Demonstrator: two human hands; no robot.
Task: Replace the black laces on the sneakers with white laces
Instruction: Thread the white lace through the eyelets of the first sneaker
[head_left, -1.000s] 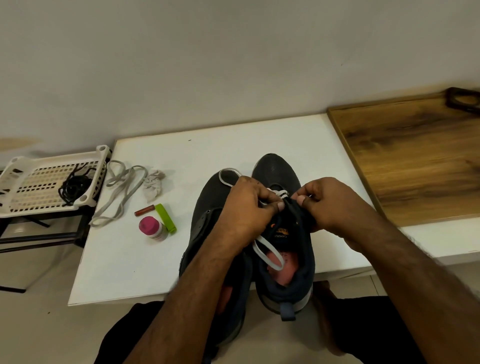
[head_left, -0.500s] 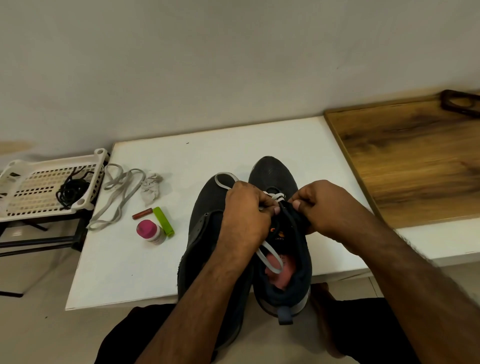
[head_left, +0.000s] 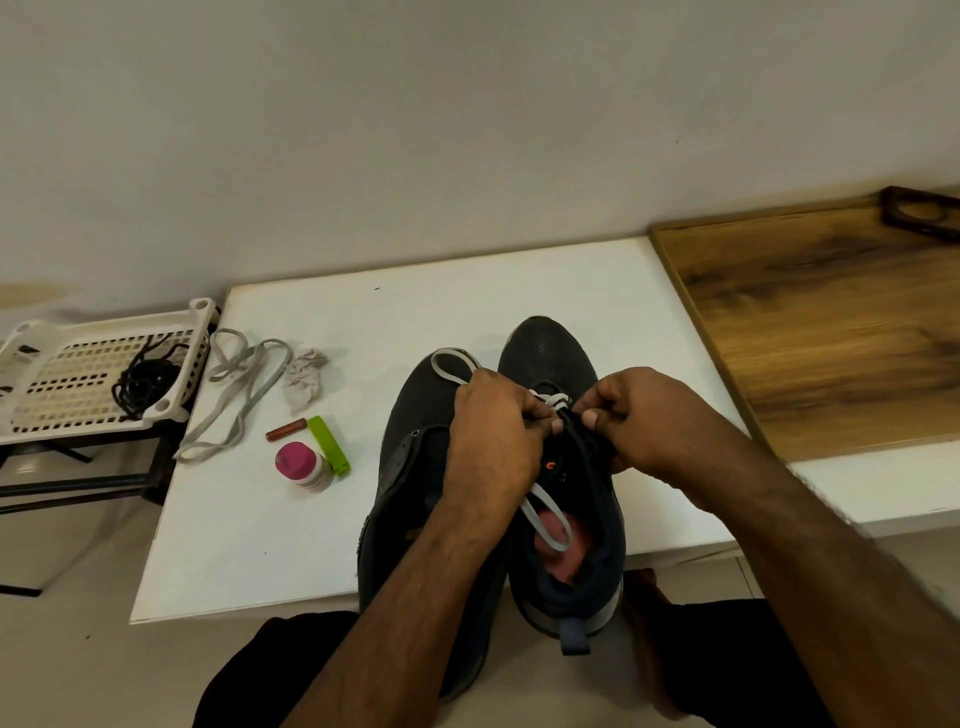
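a: where are the sneakers?

b: both dark sneakers stand side by side on the white table (head_left: 415, 291), toes toward 12 o'clock, heels overhanging the near edge. the right sneaker (head_left: 550, 348) is at the centre; the left sneaker (head_left: 415, 410) touches it at its 9 o'clock.

a: and the hands?

b: the left hand (head_left: 493, 441) sits over the gap between the two shoes, fingers curled, pinching the white lace (head_left: 545, 525) near the eyelets. one loop of that lace pokes out at 11 o'clock from the hand, over the left sneaker's toe; another hangs down toward 6 o'clock into the right sneaker's opening, across its pinkish insole.

a: the right one?

b: the right hand (head_left: 644, 421) is at 3 o'clock of the left, fingers curled, thumb and forefinger pinching the dark upper of the right sneaker beside the tongue. the two hands nearly meet; a bit of white lacing shows between them.

a: anything else on the table?

b: at 9 o'clock of the shoes: a loose grey lace (head_left: 234, 395), a crumpled tissue (head_left: 304, 379), a small brown tube (head_left: 283, 430) touching a green bar (head_left: 328, 446), and a pink-capped bottle (head_left: 304, 465) lying just beside the bar.

a: the black laces?

b: a black lace bundle (head_left: 143, 382) lies in a white slotted tray (head_left: 57, 384), off the table at 9 o'clock. a wooden board (head_left: 831, 322) lies at 2 o'clock.
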